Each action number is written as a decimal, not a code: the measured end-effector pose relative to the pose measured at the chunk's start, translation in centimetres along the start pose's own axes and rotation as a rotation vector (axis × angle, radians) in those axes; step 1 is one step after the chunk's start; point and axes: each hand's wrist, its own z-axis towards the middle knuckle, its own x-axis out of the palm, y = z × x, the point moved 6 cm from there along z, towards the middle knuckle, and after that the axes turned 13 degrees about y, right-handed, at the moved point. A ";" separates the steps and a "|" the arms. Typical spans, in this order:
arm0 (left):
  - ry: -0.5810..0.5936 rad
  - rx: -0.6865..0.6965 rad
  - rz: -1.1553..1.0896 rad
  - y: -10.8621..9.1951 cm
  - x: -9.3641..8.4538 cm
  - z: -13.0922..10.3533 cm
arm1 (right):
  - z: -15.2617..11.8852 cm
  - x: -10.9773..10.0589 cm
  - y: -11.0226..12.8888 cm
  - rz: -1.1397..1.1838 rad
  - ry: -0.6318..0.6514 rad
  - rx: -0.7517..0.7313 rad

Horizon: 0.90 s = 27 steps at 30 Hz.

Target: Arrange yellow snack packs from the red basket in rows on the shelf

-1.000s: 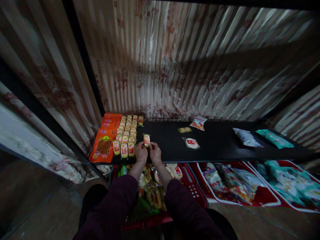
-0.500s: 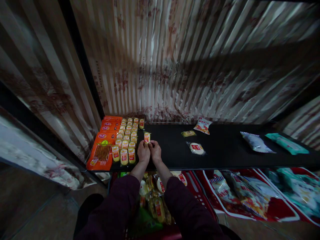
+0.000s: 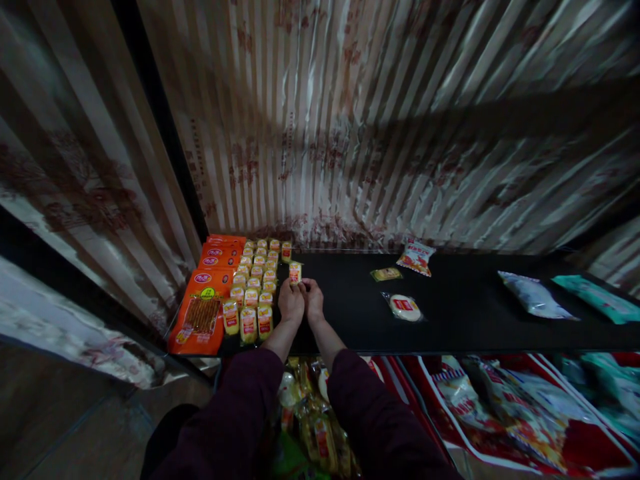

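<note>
Two purple sleeves (image 3: 227, 410) reach forward from the bottom, side by side. Below the arms are shiny snack packs (image 3: 323, 440). The bare arms come close together over the front edge of a black shelf (image 3: 345, 317). The left hand (image 3: 291, 303) and the right hand (image 3: 313, 300) are almost touching, with the fingers bent in and pointing away from the person. Their fingertips pinch the near end of one little yellow cake pack (image 3: 295, 272), so the grip is nearly closed. The pack is above the shelf or on it; I cannot tell which. Just left of it are rows of small cakes (image 3: 257, 275), then orange bags (image 3: 203, 310). Behind everything hangs a striped sheet (image 3: 320, 133).
</note>
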 end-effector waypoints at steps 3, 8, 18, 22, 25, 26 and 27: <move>-0.016 0.007 0.001 0.1 0.2 1.2 | 0.9 0.3 -0.1 0.006 0.002 0.008; -0.071 0.007 0.020 0.0 0.4 3.0 | 2.6 0.8 0.0 -0.017 -0.008 0.011; -0.068 -0.001 0.037 -0.5 1.0 5.7 | 5.2 1.7 0.0 0.025 0.014 0.029; -0.079 0.009 0.045 0.2 1.3 6.8 | 5.2 2.0 0.4 0.021 0.015 0.012; -0.099 0.018 0.048 0.5 1.6 7.4 | 5.3 2.1 0.6 0.015 0.032 0.009; -0.102 0.021 0.048 0.5 1.7 7.5 | 5.3 2.1 0.6 0.010 0.042 0.017; -0.104 0.024 0.047 0.5 1.8 7.7 | 5.3 2.2 0.5 0.000 0.052 0.025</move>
